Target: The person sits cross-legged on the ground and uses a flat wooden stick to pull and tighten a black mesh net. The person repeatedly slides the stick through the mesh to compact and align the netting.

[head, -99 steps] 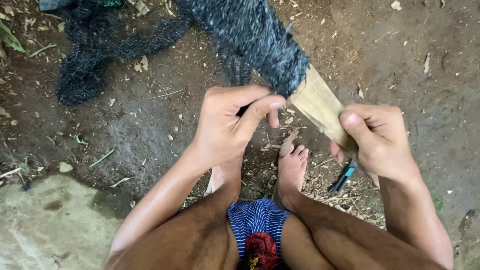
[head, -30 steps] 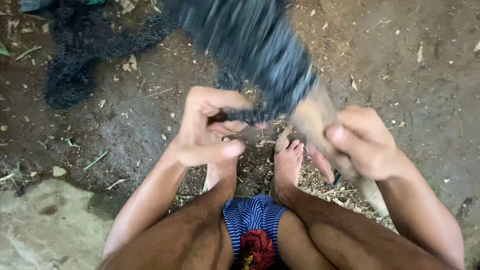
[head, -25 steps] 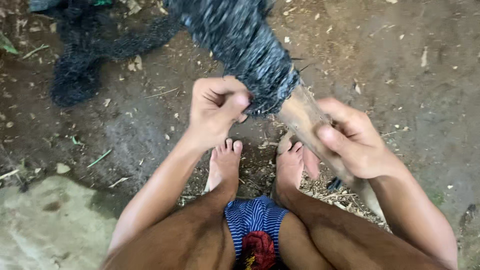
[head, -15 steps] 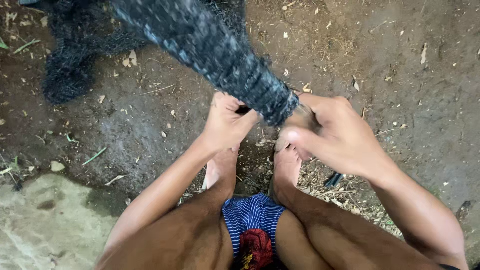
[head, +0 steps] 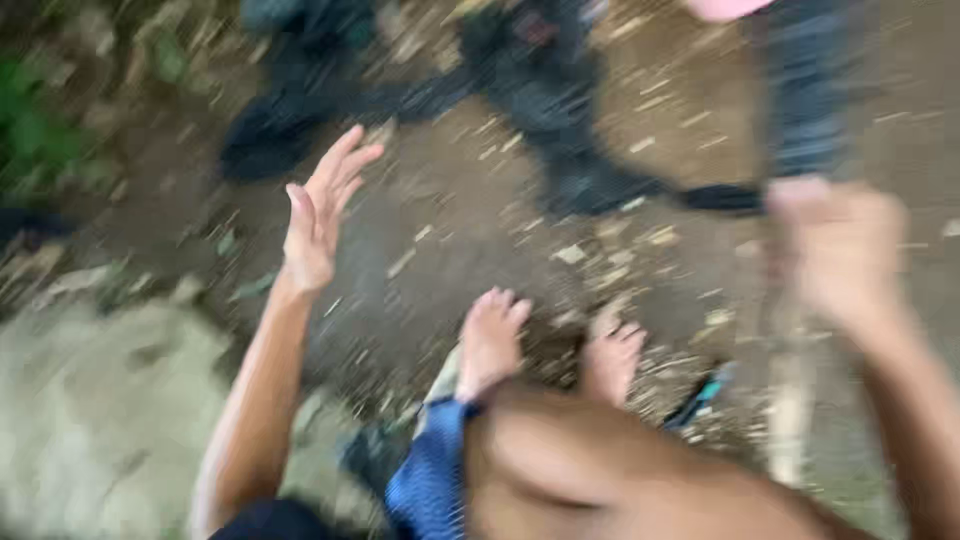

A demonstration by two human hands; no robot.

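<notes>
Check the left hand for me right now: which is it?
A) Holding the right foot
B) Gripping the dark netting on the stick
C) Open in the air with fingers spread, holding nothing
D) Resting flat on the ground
C: the left hand is raised over the dirt ground with its fingers spread and nothing in it, while the blurred right hand alone grips the pale stick wrapped in dark netting.

No packages, labels, signs or screens seen anywhere in the blurred view.
</notes>
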